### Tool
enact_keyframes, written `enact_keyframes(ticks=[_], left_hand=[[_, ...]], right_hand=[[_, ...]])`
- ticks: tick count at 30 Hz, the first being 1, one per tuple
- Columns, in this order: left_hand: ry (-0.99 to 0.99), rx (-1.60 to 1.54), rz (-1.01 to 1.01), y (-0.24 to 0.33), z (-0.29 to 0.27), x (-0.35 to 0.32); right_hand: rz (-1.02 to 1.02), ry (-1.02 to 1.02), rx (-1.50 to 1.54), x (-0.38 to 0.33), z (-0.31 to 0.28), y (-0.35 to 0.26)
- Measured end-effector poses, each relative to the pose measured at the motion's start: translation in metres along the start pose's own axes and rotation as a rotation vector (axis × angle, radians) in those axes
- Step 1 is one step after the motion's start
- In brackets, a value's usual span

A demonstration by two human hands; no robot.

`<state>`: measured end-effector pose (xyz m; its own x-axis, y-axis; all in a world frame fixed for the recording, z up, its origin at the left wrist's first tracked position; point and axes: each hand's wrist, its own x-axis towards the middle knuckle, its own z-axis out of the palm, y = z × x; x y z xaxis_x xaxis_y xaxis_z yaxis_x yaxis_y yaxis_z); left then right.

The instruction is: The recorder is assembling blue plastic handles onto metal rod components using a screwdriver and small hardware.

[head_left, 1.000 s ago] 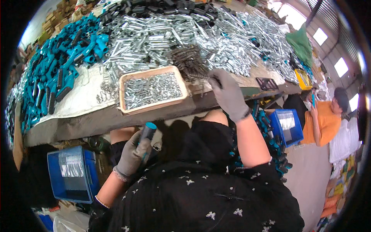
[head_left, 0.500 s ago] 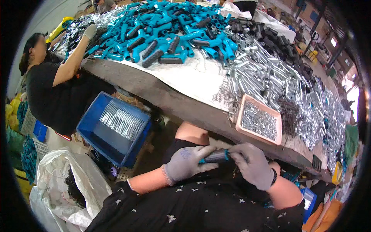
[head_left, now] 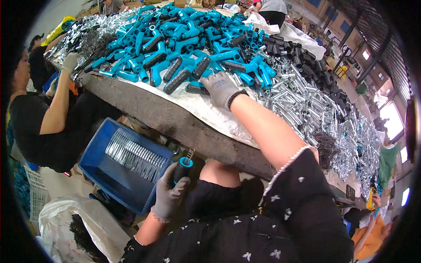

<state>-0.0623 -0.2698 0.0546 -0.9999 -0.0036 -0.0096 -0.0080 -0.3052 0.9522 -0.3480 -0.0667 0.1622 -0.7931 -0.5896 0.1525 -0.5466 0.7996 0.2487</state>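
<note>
Low in front of me, my left hand (head_left: 169, 193), in a grey glove, is closed round a black handle grip (head_left: 180, 172) with a teal end. A thin metal coil spring (head_left: 190, 153) sticks up out of that end. My right hand (head_left: 219, 90), also gloved, reaches across to the table. It is closed over the end of a teal handle with a black grip (head_left: 197, 87) at the near edge of the pile; its fingertips are partly hidden. More teal handles (head_left: 184, 39) are heaped beyond it.
A blue bin (head_left: 94, 151) with a row of metal rods (head_left: 136, 153) stands left of my knee. Loose silver tubes (head_left: 298, 105) and black sleeves (head_left: 302, 57) cover the table's right side. A white sack (head_left: 101, 219) is at lower left. Another person (head_left: 44, 122) works at left.
My right hand has left the grip near my lap and reached forward to the pile. My left hand has moved left and lower, tipping the grip upright; a spring now shows in its end.
</note>
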Motion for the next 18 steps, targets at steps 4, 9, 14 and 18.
enact_keyframes(ticks=[4,9,14,18], left_hand=[[-0.066,0.184,0.017,0.009,0.017,0.002],[-0.225,0.404,0.197,0.008,0.044,-0.007],[-0.448,0.526,0.279,0.016,0.084,-0.032],[-0.585,0.633,0.389,0.014,0.114,-0.057]], right_hand=[[0.080,0.179,0.409,-0.068,-0.041,-0.003],[0.396,0.289,1.793,-0.199,-0.112,-0.006],[0.498,0.371,2.160,-0.300,-0.130,-0.048],[0.442,0.391,2.146,-0.356,-0.130,-0.063]])
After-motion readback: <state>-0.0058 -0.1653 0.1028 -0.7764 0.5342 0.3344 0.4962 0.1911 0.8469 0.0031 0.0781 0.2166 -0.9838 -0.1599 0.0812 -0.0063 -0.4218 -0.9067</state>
